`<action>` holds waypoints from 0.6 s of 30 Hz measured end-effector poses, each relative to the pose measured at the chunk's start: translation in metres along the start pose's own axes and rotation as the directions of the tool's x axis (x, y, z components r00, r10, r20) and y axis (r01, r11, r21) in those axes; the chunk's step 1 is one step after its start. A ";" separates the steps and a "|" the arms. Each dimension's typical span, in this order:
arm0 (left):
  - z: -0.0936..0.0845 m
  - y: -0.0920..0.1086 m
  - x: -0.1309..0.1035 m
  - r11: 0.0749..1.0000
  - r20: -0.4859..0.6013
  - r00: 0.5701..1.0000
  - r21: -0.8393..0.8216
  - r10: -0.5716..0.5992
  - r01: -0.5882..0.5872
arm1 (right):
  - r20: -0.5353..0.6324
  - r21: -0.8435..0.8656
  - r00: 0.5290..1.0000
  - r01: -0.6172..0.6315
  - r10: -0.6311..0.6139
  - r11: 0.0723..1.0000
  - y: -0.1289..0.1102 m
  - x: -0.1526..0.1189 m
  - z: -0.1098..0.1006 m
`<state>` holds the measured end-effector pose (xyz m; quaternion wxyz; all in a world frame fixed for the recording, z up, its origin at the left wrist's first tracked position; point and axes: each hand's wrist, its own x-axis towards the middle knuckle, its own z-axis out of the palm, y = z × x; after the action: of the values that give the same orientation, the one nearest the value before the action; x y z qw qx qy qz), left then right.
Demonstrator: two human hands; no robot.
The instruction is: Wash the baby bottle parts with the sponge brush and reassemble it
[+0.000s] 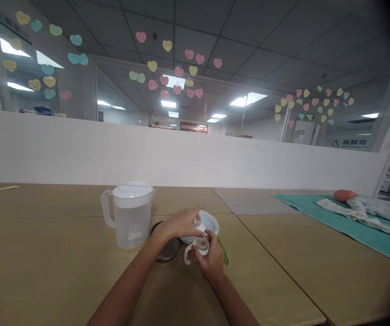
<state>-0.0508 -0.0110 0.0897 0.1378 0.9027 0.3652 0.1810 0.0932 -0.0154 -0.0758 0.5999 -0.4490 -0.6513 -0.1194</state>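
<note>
My left hand (183, 222) reaches over from the left, its fingers closed on a small white cap-like piece (200, 226). Just below that piece, my right hand (211, 259) is wrapped round a clear baby bottle (202, 246) with a white collar and a curved white handle (187, 255). The bottle's mouth faces up and is uncovered. The cap-like piece is held above the mouth, apart from it. Behind the hands lies a pale blue bowl (210, 221), partly hidden. A dark round lid or dish (168, 251) rests under my left wrist.
A translucent lidded pitcher (133, 222) stands to the left. A green-handled utensil (224, 251) lies right of the bowl. Farther right, a teal mat (303, 206) bears a doll (346, 195) in patterned cloth. A white wall (181, 158) with glass above closes off the table's back.
</note>
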 end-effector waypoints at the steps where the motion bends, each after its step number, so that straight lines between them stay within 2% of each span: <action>1: -0.001 0.000 0.000 1.000 -0.037 0.999 -0.016 0.003 -0.003 | -0.005 -0.008 1.000 0.019 -0.019 1.000 0.000 0.000 0.000; 5: -0.003 0.000 0.001 0.995 -0.212 0.977 -0.097 0.016 -0.038 | -0.011 -0.022 0.994 0.105 -0.105 0.994 0.000 0.000 -0.003; 8: -0.004 -0.001 0.002 0.987 -0.341 0.940 -0.146 0.013 -0.067 | 0.001 -0.017 0.989 0.149 -0.149 0.989 -0.002 0.001 -0.005; 11: -0.005 -0.001 0.004 0.979 -0.427 0.904 -0.179 0.013 -0.099 | 0.014 -0.019 0.984 0.178 -0.178 0.984 -0.003 0.003 -0.005; 14: -0.006 -0.001 0.005 0.977 -0.439 0.898 -0.192 0.003 -0.097 | 0.019 -0.021 0.984 0.177 -0.177 0.984 -0.003 0.002 -0.004; 18: -0.007 -0.001 0.003 0.985 -0.386 0.922 -0.163 -0.018 -0.049 | 0.020 -0.011 0.986 0.163 -0.163 0.987 -0.004 0.001 -0.005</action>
<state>-0.0530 -0.0073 0.0963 0.1378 0.8372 0.3612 0.3868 0.0941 -0.0211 -0.0723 0.5790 -0.3992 -0.6908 -0.1676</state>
